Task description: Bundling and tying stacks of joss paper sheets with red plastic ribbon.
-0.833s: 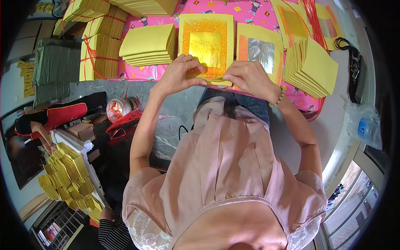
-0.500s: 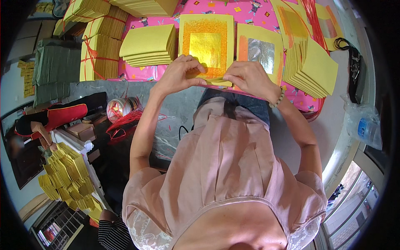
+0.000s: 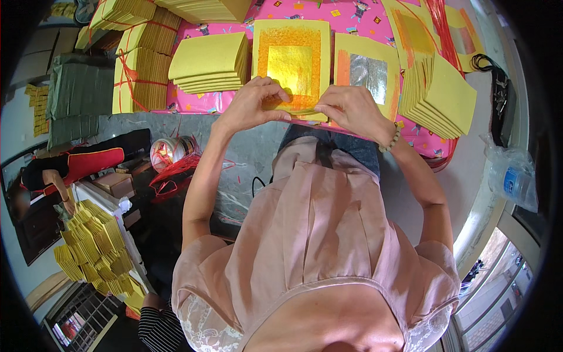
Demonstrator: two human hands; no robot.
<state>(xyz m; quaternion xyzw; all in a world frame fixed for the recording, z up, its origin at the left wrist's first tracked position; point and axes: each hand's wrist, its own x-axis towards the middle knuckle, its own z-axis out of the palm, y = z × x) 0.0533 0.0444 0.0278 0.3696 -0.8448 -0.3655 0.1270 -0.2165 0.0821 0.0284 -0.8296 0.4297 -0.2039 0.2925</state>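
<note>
In front of me on the table lies a stack of yellow joss paper [image 3: 290, 67], its top sheet printed orange around a shiny gold foil square. My left hand [image 3: 258, 104] is bent round the near left corner, thumb and fingers closed on the edge. At the near right corner, my right hand [image 3: 352, 108] pinches the sheets between thumb and fingers. The near edge looks slightly curved between both hands. Beside it on the right sits another stack with a silver foil square [image 3: 366, 76]. To the left are folded yellow paper bundles [image 3: 210, 61].
Red-tied paper bundles [image 3: 141, 79] stand at the far left of the pink patterned tablecloth [image 3: 311, 10]. A fanned stack [image 3: 440, 97] and red strings [image 3: 437, 29] lie to the right. Lower left, another person's arm [image 3: 56, 182] reaches over a paper pile [image 3: 97, 246].
The sheets at the near edge between my hands look closer together and slightly more curved. My hands have hardly moved. The other person's arm has shifted a little.
</note>
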